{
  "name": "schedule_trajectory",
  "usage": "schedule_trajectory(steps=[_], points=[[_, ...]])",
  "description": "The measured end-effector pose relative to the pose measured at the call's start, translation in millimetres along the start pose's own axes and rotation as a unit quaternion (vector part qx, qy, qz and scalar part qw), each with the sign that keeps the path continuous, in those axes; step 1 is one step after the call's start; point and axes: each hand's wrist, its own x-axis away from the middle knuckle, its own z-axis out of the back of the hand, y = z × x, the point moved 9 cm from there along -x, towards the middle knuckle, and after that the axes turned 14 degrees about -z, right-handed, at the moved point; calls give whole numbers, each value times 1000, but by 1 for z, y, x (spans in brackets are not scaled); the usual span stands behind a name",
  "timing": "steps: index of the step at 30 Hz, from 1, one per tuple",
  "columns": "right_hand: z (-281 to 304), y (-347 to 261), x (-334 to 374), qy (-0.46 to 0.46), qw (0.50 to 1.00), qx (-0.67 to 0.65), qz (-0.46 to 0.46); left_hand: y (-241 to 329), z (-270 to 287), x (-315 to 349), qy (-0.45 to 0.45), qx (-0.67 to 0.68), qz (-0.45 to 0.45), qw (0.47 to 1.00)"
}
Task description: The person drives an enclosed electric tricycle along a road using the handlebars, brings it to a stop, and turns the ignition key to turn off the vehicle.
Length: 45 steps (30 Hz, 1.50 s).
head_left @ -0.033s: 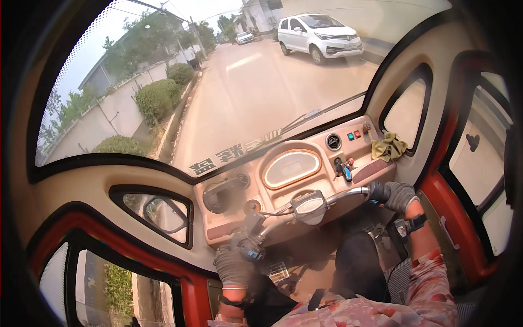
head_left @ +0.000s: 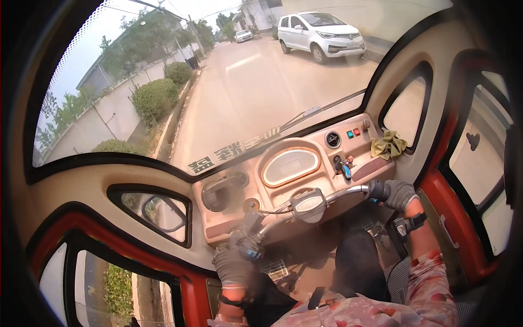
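Note:
I sit in the cab of a small enclosed vehicle with a handlebar (head_left: 348, 192) in front of me. My right hand (head_left: 402, 195), in a grey work glove, is closed around the black right grip. At the lower left, my left hand (head_left: 233, 261), gloved the same way, is wrapped around the left grip beside a switch block with blue buttons (head_left: 253, 253). A smudge blurs the left hand's fingers partly. A grey cover (head_left: 309, 205) sits at the middle of the bar. Both wrists carry dark bands.
Behind the bar, the beige dashboard holds a gauge panel (head_left: 291, 168), keys (head_left: 346, 171) in the ignition and a crumpled olive cloth (head_left: 388, 145). Through the windshield, a white car (head_left: 321, 36) is parked at the road's right. Another car (head_left: 243, 36) stands farther off. Bushes (head_left: 156, 101) and a wall line the left.
Both hands keep their hold on the grips. The white car and the bushes outside look very slightly nearer.

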Motion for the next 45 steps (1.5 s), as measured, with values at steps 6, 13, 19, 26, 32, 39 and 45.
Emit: schedule_trajectory(steps=[6, 13, 19, 26, 32, 39, 45], points=[[1, -3, -3, 5, 1000, -13, 2, -9, -7, 2, 26, -29, -10, 999], [1, -2, 1, 2, 1000, -18, 2, -7, -5, 3, 7, 2, 11, 1000], [2, -3, 0, 5, 1000, 0, 7, -8, -4, 5, 38, -9, 6, 999], [2, -7, 0, 11, 1000, -8, 14, -7, -4, 7, 21, -8, -11, 1000], [5, -7, 1, -17, 1000, 4, 0, 6, 10, 7, 14, 33, -32, 999], [2, -6, -4, -10, 1000, -1, -1, 0, 0, 6, -25, 30, -14, 999], [5, -6, -2, 9, 1000, -19, 2, -5, -5, 10, 22, -55, -36, 998]])
